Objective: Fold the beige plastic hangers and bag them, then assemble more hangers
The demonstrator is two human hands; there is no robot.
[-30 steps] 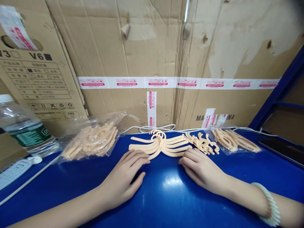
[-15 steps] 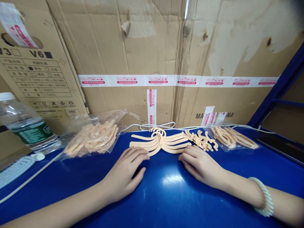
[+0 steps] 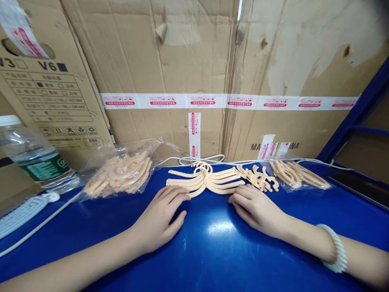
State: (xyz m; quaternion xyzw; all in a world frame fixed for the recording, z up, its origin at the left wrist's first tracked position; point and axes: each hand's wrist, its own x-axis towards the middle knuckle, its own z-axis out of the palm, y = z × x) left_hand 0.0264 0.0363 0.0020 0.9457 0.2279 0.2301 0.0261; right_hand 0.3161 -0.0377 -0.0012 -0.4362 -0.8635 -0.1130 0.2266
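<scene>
Several cream plastic folding hangers [image 3: 223, 186] lie fanned on the blue table, their arms spread to both sides and their hooks gathered at the far middle. My left hand [image 3: 162, 213] rests palm down at the near left arms, fingertips touching or just over them, thumb apart. At the near right arm ends lies my right hand [image 3: 258, 209], its fingers loosely bent and nothing seen in them; whether it touches a hanger is hard to tell. Behind it is a small pile of loose cream hook pieces [image 3: 257, 176].
Clear bags of cream hanger parts lie at left [image 3: 121, 172] and right [image 3: 293, 174]. A water bottle [image 3: 45, 166] and a pale blue slotted object [image 3: 22, 215] stand at far left. A white cable [image 3: 170, 159] runs along the cardboard [image 3: 170, 65]. A dark phone-like slab [image 3: 361, 190] lies right.
The view has shifted very slightly. Both hands and the hangers stay where they were.
</scene>
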